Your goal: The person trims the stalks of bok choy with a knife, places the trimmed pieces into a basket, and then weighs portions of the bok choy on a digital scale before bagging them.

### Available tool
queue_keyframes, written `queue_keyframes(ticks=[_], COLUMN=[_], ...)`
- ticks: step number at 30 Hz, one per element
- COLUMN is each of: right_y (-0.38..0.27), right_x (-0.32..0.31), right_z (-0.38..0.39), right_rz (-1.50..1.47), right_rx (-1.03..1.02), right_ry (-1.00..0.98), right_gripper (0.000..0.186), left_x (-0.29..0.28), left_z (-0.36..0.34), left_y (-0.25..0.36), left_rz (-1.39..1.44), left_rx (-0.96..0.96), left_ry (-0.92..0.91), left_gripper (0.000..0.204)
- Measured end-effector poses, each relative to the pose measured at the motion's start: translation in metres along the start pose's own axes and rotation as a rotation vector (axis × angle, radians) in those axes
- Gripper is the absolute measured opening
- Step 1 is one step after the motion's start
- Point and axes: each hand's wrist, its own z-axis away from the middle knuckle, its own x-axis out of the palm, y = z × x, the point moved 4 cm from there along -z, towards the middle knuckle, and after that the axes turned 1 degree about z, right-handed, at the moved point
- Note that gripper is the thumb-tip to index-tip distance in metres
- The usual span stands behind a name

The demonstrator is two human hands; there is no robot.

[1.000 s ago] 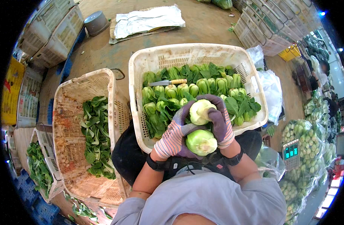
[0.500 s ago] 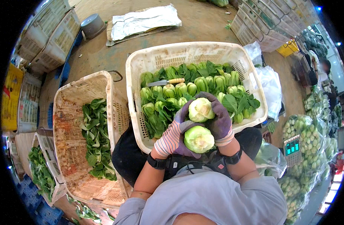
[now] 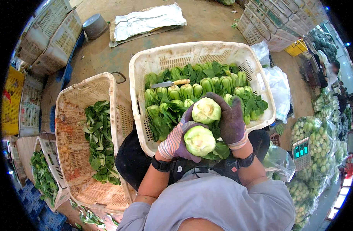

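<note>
My left hand (image 3: 178, 140), in a purple striped glove, is closed round two pale-based bok choy, the lower (image 3: 199, 142) in front of the upper (image 3: 206, 110), both with cut bases facing up. My gloved right hand (image 3: 232, 121) is beside the upper one, fingers loosened and apart, the fingertips near or against its edge. Beyond my hands a white plastic basket (image 3: 192, 50) holds rows of bok choy (image 3: 207, 86). A knife (image 3: 164, 84) with a wooden handle lies across the greens at the basket's left.
A stained basket (image 3: 70, 134) of loose leaves (image 3: 98, 154) stands left, a smaller crate (image 3: 49, 177) beside it. White bags (image 3: 276, 92), bagged greens (image 3: 315, 154) and a scale (image 3: 301, 152) are right; another person (image 3: 330, 73) is behind. Stacked crates (image 3: 261, 27) and a white sheet (image 3: 149, 21) lie ahead.
My right hand has loosened and shifted right, its fingers straightening. The two heads have tilted, turning more cut base upward, and the lower one has moved slightly left, showing leaves beside it.
</note>
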Motion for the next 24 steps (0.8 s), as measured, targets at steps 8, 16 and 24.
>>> queue_keyframes(ticks=[8, 16, 24], right_y=[0.007, -0.026, 0.0], right_x=[0.006, 0.022, 0.032], right_z=[0.0, -0.053, -0.017], right_rz=[0.42, 0.146, 0.165], right_rx=[-0.041, -0.006, -0.016], right_ry=[-0.012, -0.507, -0.287], right_gripper=[0.05, 0.063, 0.059], left_x=[0.0, -0.033, -0.016], left_z=[0.001, 0.021, 0.021], left_y=[0.006, 0.037, 0.019], left_rz=[-0.045, -0.021, 0.486], left_rx=[-0.107, -0.243, -0.401], left_ry=[-0.062, 0.234, 0.207], left_gripper=[0.087, 0.081, 0.087])
